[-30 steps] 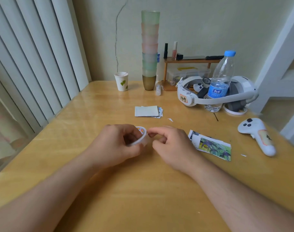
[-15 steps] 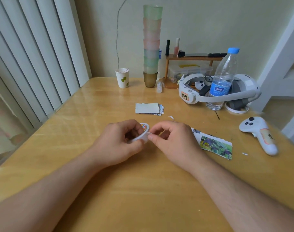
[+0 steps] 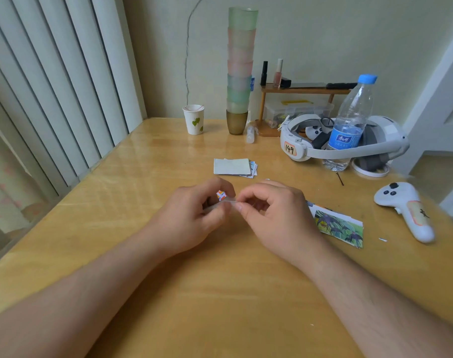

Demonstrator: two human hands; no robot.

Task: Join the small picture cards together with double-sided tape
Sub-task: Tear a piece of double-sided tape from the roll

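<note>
1. Left hand [image 3: 192,218]: grip curled round the small tape roll [image 3: 221,195], mostly hidden inside the fingers, held just above the worktop [image 3: 148,182]
2. Right hand [image 3: 277,215]: grip narrow, thumb and forefinger pinching the tape's free end [image 3: 233,202] beside the roll
3. Picture cards: one stack face-down [image 3: 232,166] beyond the hands; printed cards [image 3: 339,224] just right of the right hand, flat on the worktop
4. Step judged in hand: drawing a strip off the roll; no tape seen on any card yet
5. Next move calls for: a short pull, a clean tear, then pressing the strip along a card edge without touching the adhesive
</note>
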